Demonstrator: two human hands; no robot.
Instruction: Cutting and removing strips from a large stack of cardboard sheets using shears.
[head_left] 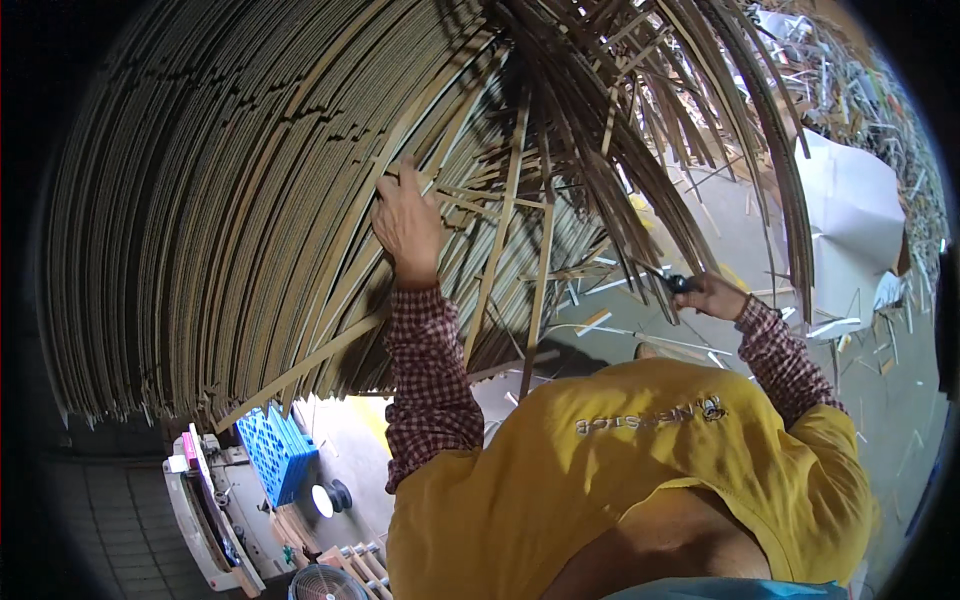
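Note:
A tall stack of brown cardboard sheets (pixel 220 200) fills the left and middle, its layered edges facing me. My left hand (pixel 408 225) lies against these edges with its fingers apart, next to loose narrow strips. To the right, my right hand (pixel 716 297) is closed around a dark-handled tool (pixel 682 284) with a thin shaft; its exact kind does not show. The shaft points up and left at a bundle of long cardboard strips (pixel 640 200) hanging down from the stack. The left fingertips are partly lost among the cardboard edges.
A large heap of shredded scrap (pixel 880 130) rises at the far right, with a white sheet (pixel 850 220) before it. Cut strips litter the floor (pixel 880 400). At lower left are a blue plastic crate (pixel 275 455), a cluttered bench (pixel 205 520) and a fan (pixel 325 583).

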